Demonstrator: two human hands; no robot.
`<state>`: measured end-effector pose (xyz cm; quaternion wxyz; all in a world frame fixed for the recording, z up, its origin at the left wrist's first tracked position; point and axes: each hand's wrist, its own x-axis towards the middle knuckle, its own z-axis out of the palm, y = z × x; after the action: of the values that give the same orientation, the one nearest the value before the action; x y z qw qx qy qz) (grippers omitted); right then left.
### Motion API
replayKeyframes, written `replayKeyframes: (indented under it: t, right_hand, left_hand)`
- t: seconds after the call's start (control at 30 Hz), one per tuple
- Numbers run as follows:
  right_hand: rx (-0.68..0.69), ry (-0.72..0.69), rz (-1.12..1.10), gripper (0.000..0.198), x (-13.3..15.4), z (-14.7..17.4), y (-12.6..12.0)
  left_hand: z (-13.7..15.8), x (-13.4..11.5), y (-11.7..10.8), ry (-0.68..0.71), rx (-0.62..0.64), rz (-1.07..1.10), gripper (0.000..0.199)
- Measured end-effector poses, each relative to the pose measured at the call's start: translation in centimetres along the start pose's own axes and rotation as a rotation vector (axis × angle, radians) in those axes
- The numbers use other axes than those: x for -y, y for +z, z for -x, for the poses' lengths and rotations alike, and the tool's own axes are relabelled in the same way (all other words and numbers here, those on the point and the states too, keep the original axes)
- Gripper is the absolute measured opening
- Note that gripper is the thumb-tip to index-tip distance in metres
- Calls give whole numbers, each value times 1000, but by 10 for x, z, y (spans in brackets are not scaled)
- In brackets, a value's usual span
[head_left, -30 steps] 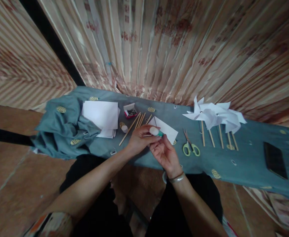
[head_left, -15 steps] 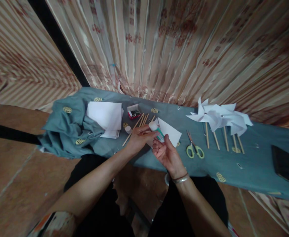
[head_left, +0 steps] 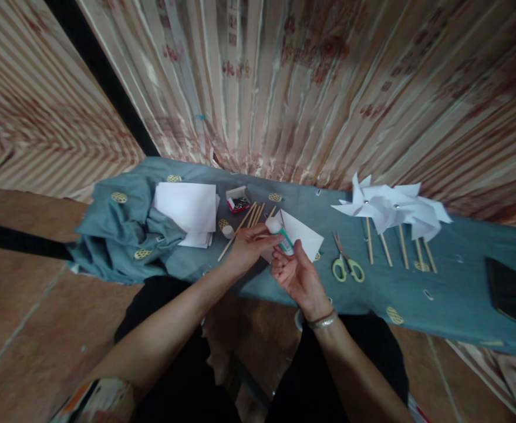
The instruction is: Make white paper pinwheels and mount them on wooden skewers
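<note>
Glue stick [head_left: 286, 241] in hand near white paper [head_left: 306, 232]: left hand [head_left: 249, 247] clamped on it; right hand [head_left: 300, 281] closure unclear; next move needs steadiness.

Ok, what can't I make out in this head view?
All in the head view:
Green-and-white tube: label too small to read; left hand covers part.
White sheet: partly hidden behind the left hand and right hand.
Paper stack: near corner hidden by bunched cloth.
Metal pieces: too small to count.
Paper pinwheels: overlapping, partly hiding one another.
Table: right end cut off by picture edge.
</note>
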<state>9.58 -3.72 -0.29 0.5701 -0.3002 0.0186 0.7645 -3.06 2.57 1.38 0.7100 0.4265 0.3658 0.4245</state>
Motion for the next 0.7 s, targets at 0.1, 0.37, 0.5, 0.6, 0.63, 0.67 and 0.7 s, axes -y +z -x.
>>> replayKeyframes:
  t: [0.1,0.37,0.5,0.6,0.63,0.67,0.7]
  right_hand:
    - [18,-2,-85,18,-1,2,6]
    - [-33,-191,-3,8,36,13,5]
    - [-119,-455,169,14,67,24,-3]
    - [-203,-579,287,17,80,30,-7]
    - [-226,-608,325,19,82,30,-9]
    - [-244,-630,364,22,83,30,-10]
    - [-258,-645,400,24,83,29,-11]
  left_hand:
    - [2,3,4,0,51,-2,33]
    - [0,19,-6,249,142,-407,47]
    - [5,21,-17,480,264,-917,33]
    - [14,22,-18,535,351,-1177,33]
    - [16,23,-16,545,372,-1239,34]
    - [19,24,-15,554,393,-1290,36]
    - [20,25,-14,565,411,-1332,37]
